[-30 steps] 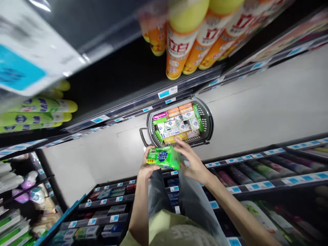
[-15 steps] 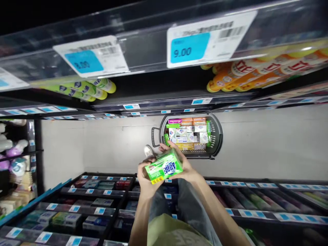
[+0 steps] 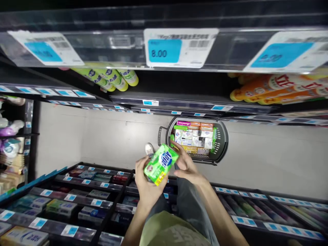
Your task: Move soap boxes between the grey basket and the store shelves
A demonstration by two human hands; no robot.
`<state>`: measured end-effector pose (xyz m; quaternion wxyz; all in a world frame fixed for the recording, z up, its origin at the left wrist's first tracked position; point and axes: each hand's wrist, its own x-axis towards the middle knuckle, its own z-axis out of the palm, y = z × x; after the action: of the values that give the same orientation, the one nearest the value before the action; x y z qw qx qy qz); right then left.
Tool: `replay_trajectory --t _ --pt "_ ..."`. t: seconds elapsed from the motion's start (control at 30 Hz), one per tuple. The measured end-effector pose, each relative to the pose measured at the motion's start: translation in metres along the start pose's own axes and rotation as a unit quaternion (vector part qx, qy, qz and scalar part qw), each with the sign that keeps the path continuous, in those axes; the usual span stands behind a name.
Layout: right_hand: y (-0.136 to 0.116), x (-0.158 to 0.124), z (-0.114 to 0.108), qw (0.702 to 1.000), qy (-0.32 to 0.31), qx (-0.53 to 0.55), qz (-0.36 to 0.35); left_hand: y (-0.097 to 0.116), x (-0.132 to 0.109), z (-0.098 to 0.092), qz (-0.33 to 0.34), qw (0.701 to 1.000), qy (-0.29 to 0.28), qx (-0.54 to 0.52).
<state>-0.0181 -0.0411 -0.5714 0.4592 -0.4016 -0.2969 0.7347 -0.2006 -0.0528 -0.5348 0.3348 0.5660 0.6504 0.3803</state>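
Note:
A green soap pack with a blue-and-white logo sits tilted between both my hands, above my knees. My left hand cups it from below and behind, fingers curled round its lower end. My right hand grips its upper right edge with the fingers bent. Just beyond the pack, a grey shopping basket stands on the floor, filled with several boxed and wrapped soaps in white, orange, green and pink.
Dark shelves with blue price tags surround me: soap boxes at lower left, bottles of yellow-green and orange cleaner above. A price label reading 8.00 hangs overhead. My shoe rests on the pale floor.
The view has swung leftward under the upper shelf edge. The green pack has turned more upright in my hands and stays gripped by both; the basket has not moved.

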Motion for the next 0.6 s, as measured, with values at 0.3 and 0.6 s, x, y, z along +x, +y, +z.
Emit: replay_trajectory --t 0.3,0.6 --pt "0.018 -0.001 0.028 0.977 0.161 -0.142 0.014 -0.020 -0.009 0.015 -0.393 0.831 -0.016 -0.394" --pt "-0.025 0.006 0.057 0.977 0.100 -0.138 0.125 -0.008 -0.027 0.024 -0.455 0.692 -0.021 -0.560"
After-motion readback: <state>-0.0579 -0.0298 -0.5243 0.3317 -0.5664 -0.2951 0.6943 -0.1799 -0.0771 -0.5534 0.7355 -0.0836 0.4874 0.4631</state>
